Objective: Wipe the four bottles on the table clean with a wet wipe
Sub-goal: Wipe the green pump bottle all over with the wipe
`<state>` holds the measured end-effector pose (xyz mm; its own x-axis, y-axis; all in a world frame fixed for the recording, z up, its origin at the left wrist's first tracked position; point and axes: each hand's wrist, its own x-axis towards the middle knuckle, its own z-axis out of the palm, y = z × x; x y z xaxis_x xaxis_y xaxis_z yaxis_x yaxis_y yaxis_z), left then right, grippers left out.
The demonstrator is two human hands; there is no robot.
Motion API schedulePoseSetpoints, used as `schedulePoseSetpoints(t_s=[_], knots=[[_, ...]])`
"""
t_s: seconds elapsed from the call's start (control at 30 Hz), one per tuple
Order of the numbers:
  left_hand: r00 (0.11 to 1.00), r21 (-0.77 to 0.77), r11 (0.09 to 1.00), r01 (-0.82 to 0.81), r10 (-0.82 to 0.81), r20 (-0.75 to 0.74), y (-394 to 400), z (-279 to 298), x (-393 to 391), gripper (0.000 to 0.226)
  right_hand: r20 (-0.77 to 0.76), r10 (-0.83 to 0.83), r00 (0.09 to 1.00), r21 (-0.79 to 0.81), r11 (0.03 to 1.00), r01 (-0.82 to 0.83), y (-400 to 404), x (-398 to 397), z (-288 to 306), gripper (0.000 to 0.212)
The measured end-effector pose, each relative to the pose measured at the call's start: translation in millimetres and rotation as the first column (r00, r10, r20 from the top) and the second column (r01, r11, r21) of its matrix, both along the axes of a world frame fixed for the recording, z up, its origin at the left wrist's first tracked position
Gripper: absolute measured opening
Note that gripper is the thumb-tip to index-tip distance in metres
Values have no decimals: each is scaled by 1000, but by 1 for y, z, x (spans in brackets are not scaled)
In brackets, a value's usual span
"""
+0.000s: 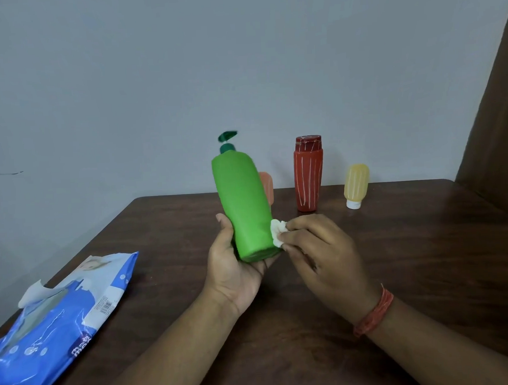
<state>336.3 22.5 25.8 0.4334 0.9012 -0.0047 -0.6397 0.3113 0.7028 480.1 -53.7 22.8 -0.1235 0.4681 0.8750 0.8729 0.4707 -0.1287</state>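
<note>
1. At frame centre, the left hand (236,270) cups the green pump bottle (243,205) from below, tilted.
2. The right hand (318,248) pinches a wet wipe (277,232) against its lower side.

Four bottles: one green pump bottle (243,205), one red bottle (308,174) with pale stripes, one yellow squeeze bottle (356,186) standing on its cap, and one orange bottle (268,187), mostly hidden. One wet-wipe pack (55,323). One crumpled wipe (277,232). Two hands.
</note>
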Motion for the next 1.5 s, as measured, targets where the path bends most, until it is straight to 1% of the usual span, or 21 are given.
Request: schedulePoseSetpoints(t_s=[0.1, 0.23, 0.33, 0.4, 0.47, 0.57, 0.63, 0.73, 0.77, 0.83, 0.9, 0.97, 1.03, 1.07, 1.13, 1.2, 1.27, 1.37, 1.43, 1.5], knots=[[998, -22, 1000, 7, -5, 67, -1, 5, -2, 73, 29, -4, 1000, -1, 1000, 5, -3, -2, 1, 13], [993, -40, 998, 54, -49, 111, -7, 6, -2, 68, 142, 23, 990, 45, 999, -30, -6, -15, 4, 11], [986, -56, 990, 132, -125, 108, -14, 8, -1, 73, 247, -6, 969, 114, 993, -23, -7, -20, 7, 15], [987, -36, 990, 134, -130, 96, -17, 8, 1, 73, 288, -54, 956, 164, 986, 7, -7, -16, 10, 15], [990, -17, 995, 101, -99, 100, -15, 9, 2, 72, 299, -88, 950, 174, 984, 37, -6, -8, 11, 17], [992, 18, 998, 65, -66, 111, -10, 12, 1, 72, 266, -94, 959, 132, 989, 61, -4, 4, 11, 20], [992, 48, 996, 76, -80, 96, -10, 10, -1, 73, 273, -62, 960, 120, 992, 30, -5, 1, 11, 19], [990, 108, 984, 143, -144, 3, -12, 3, -1, 77, 343, 8, 939, 136, 989, -58, -8, -9, 10, 18], [987, 134, 978, 160, -158, -23, -11, 2, -2, 78, 341, 18, 940, 127, 990, -65, -8, -8, 9, 19], [986, 202, 965, 166, -158, -53, -3, 0, -6, 85, 253, 29, 967, 81, 995, -51, -7, -1, 8, 17], [983, 273, 947, 171, -143, -117, 9, -2, -14, 94, 80, 26, 996, 49, 998, -30, -4, 9, 9, 9], [957, 330, 925, 188, -98, -272, 21, -7, -23, 96, -136, 20, 991, 51, 999, -13, 0, 17, 13, 8], [881, 375, 891, 255, -54, -471, 27, -11, -30, 90, -312, 44, 949, 40, 999, -33, 5, 22, 17, 10], [839, 386, 869, 308, -57, -542, 28, -13, -32, 87, -391, 65, 918, 27, 998, -60, 7, 23, 20, 9], [773, 389, 817, 426, -105, -626, 28, -15, -35, 90, -544, 97, 833, 11, 994, -109, 10, 26, 26, 11], [736, 378, 770, 514, -169, -656, 27, -15, -36, 96, -672, 139, 727, 44, 988, -149, 10, 29, 37, 19], [722, 365, 738, 567, -232, -651, 26, -15, -37, 98, -740, 198, 643, 110, 979, -174, 8, 30, 53, 23], [725, 345, 742, 574, -266, -635, 25, -12, -38, 96, -762, 287, 580, 155, 951, -267, 4, 30, 68, 22], [734, 335, 761, 555, -259, -628, 24, -10, -36, 92, -759, 301, 577, 117, 935, -334, 3, 29, 69, 20], [738, 353, 768, 534, -220, -638, 24, -9, -35, 91, -722, 272, 636, 61, 941, -333, 5, 30, 67, 16]])
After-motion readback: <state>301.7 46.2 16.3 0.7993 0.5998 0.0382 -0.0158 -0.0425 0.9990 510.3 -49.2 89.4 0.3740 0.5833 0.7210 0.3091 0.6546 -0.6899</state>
